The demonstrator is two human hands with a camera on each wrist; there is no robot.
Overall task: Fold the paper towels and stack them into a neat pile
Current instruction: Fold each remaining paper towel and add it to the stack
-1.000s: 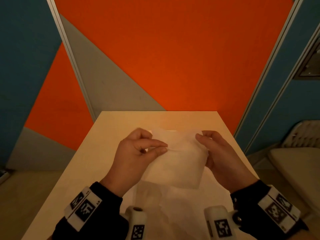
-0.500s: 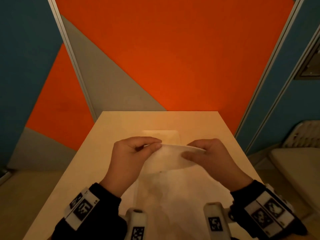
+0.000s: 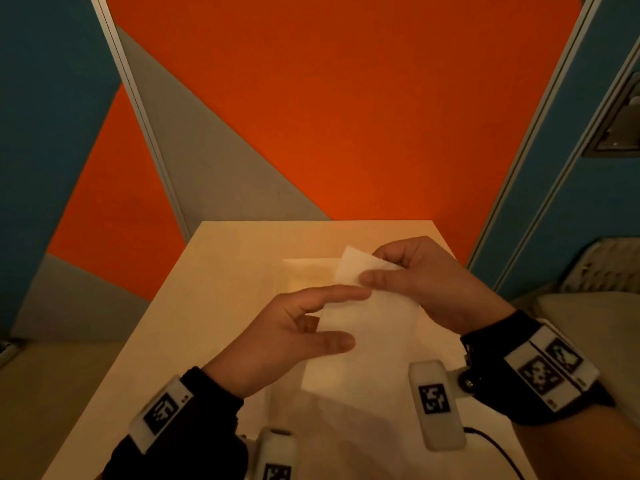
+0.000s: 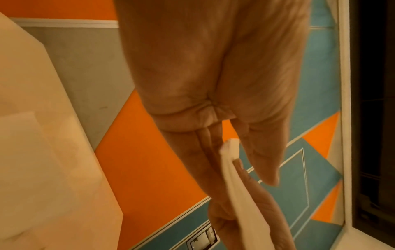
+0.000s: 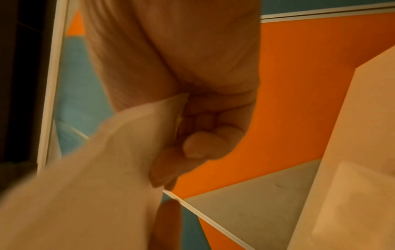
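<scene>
The folded towel (image 3: 363,306), held by both hands half a second before, was now pinched at its far end only by the right hand (image 3: 426,282), while the left hand (image 3: 294,334) had let go, fingers (image 3: 332,293) straight beside it, suggesting the fold was done and stacking was due.

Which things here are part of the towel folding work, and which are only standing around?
Part of the job:
- paper towel pinched by the right hand
- left hand, fingers straight beside the towel
- flat towels on the table
- table

Not part of it:
- chair at the right
- orange wall panel
</scene>
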